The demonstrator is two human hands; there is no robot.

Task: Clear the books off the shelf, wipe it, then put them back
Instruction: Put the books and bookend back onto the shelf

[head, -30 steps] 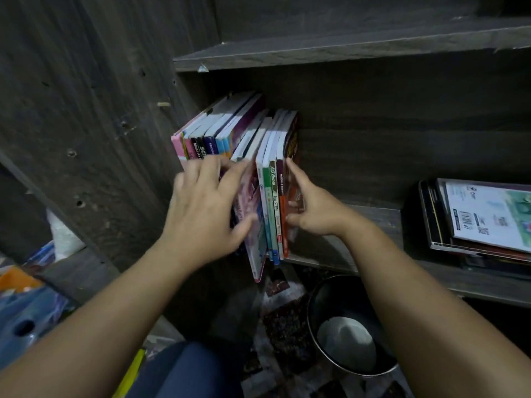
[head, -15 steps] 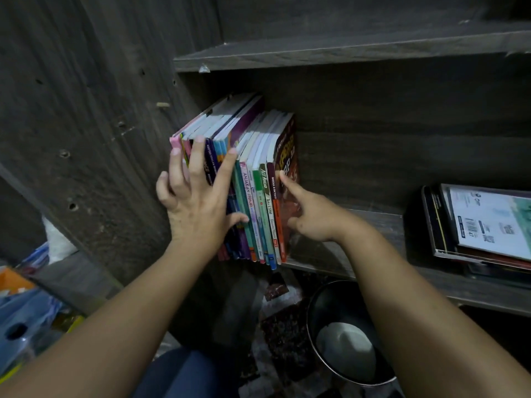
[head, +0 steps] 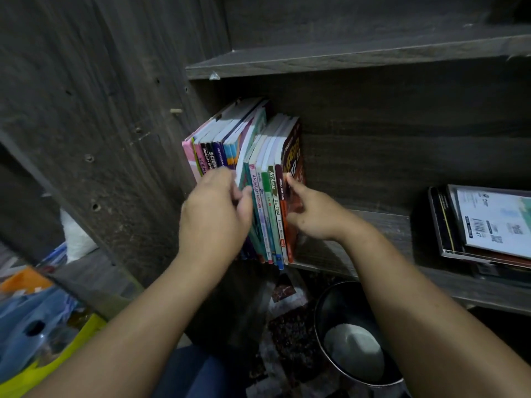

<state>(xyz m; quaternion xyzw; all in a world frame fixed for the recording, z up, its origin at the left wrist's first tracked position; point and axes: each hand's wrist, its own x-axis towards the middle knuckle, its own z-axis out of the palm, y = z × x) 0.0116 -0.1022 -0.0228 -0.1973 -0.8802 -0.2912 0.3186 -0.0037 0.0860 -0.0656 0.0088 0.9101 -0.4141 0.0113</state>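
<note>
A row of books [head: 271, 191] stands upright at the left end of the shelf [head: 382, 225]. It rests against the cabinet's side panel [head: 138, 139], spines facing the viewer and running top to bottom, leaning a little toward the panel. A gap splits the row into two bunches. The left hand [head: 214, 216] has its fingers curled into this gap, gripping the near face of the right bunch. The right hand [head: 316, 219] sits just right of the row, one straight finger pressing the outermost dark red cover, the other fingers hidden. The right bunch therefore lies between the hands, touched by both. The next move likely needs an even squeeze across its thickness. Whether the books are coming out or being settled back cannot be told. Well apart to the right, a flat stack [head: 485, 225] lies on the same shelf, with a dark round pail [head: 356, 334] below.
</note>
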